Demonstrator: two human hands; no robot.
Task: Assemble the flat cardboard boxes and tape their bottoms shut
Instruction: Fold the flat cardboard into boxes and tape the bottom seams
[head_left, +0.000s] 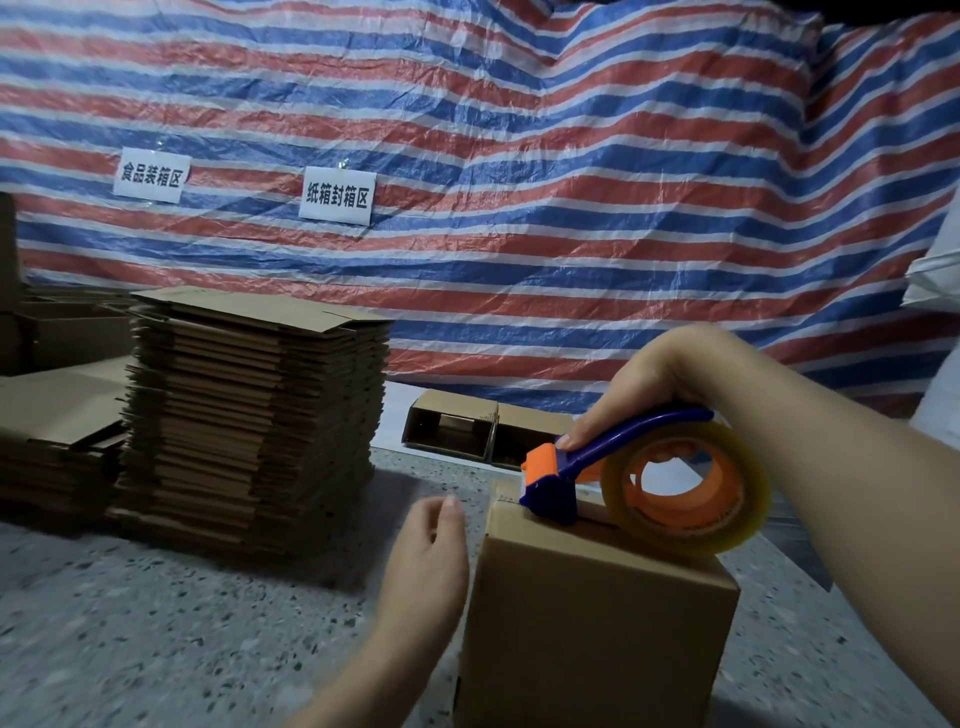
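An assembled brown cardboard box (592, 639) stands on the speckled table in front of me, its closed flaps facing up. My right hand (649, 379) grips a blue and orange tape dispenser (566, 478) with a roll of clear tape (685, 488), its head pressed on the far end of the box's top seam. My left hand (431, 561) hovers just left of the box with relaxed fingers, holding nothing. A tall stack of flat cardboard boxes (254, 415) rises at the left.
A lower pile of flat cardboard (57, 441) lies at the far left. Two assembled open boxes (467, 426) lie on their sides behind the dispenser. A striped red, white and blue tarp (519, 182) with two paper signs hangs behind the table (156, 623).
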